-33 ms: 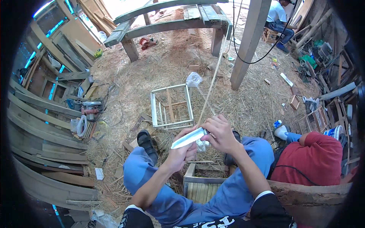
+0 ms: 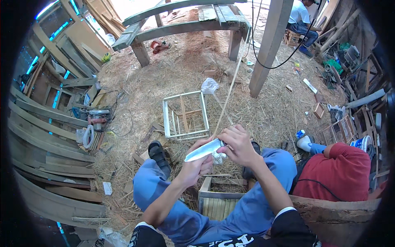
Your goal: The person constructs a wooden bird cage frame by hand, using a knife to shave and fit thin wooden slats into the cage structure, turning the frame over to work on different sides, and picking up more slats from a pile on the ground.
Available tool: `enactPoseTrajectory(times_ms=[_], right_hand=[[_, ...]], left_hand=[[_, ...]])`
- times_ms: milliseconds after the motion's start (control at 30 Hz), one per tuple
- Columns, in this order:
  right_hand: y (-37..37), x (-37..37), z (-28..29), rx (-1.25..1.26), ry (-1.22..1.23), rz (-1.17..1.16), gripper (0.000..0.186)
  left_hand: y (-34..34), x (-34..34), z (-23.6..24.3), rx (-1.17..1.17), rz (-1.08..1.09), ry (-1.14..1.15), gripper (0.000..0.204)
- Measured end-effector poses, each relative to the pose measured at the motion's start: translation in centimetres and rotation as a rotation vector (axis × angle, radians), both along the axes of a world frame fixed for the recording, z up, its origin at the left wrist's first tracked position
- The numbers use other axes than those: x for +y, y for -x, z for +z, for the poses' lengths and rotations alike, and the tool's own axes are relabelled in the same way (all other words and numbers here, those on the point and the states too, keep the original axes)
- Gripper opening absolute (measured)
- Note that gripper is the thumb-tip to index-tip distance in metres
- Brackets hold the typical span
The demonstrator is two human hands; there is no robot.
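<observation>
A white, flattened squeeze tube [image 2: 201,151] lies slantwise between my two hands, in front of my knees. My left hand [image 2: 195,166] is wrapped round its wide flat end from below. At the narrower end, where a dark ring shows, the fingers of my right hand [image 2: 235,142] are closed. A long thin pale strip [image 2: 230,86] runs from behind my hands up toward the far bench; whether my fingers touch it I cannot tell. Crumpled clear plastic [image 2: 218,158] shows just below my right hand. Between my legs stands a slatted wooden piece [image 2: 220,208].
An open wooden frame [image 2: 185,132] stands on the straw-covered floor ahead. Beyond it are a wooden bench [image 2: 185,28] and a leaning post [image 2: 269,49]. A person in red [image 2: 335,175] sits close at my right. A red power tool [image 2: 98,118] and stacked boards [image 2: 49,136] line the left.
</observation>
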State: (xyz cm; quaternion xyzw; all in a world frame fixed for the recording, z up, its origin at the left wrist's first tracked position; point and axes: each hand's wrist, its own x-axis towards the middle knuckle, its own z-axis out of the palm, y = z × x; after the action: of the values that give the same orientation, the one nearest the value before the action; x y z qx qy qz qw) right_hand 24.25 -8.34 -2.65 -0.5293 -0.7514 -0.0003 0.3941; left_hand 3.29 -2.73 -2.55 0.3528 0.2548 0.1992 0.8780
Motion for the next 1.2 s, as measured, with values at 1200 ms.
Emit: enactPoseTrajectory(times_ms=[1200], right_hand=[[-1.8, 1.2, 0.7, 0.338, 0.208, -0.452, 0.041]], left_hand=[[-1.0, 2.6, -1.5, 0.047, 0.535, -0.4, 0.049]])
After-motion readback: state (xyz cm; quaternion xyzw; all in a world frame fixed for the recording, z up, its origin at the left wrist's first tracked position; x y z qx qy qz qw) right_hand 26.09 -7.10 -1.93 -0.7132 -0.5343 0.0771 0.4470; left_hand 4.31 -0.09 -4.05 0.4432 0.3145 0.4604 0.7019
